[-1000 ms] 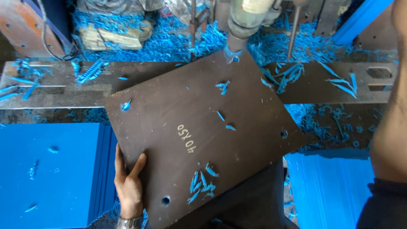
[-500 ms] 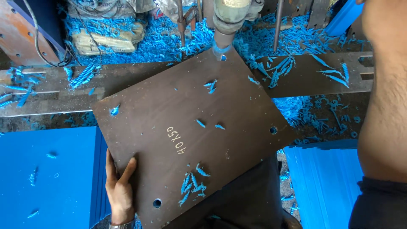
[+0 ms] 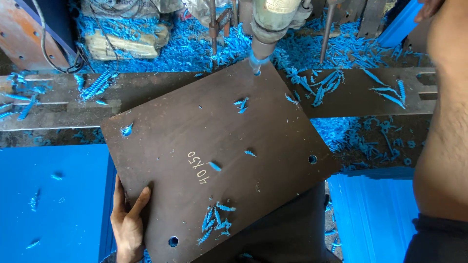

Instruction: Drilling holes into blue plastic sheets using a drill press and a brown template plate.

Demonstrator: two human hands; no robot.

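- Four corner positions show on the dark brown rectangular template plate (image 3: 214, 156): three already carry holes (left, right and near corners), and the fourth, at the far corner, sits under the drill.
- The plate lies rotated on a stack of blue plastic sheets (image 3: 48, 204), spanning the grey metal machine bed (image 3: 58, 104).
- The left hand (image 3: 127, 226) clamps the plate's near-left edge, thumb on top and fingers wrapped beneath.
- The right hand is out of frame; only the raised forearm (image 3: 446, 122) shows at the right, so its grip cannot be told.
- The grey drill-press spindle (image 3: 267, 29) has its bit at the far corner, blue swarf curling around it.
- Judgement: the drilling is nearly complete, with the last corner hole in work.
- Loose blue plastic shavings (image 3: 214, 221) lie on plate and bed.
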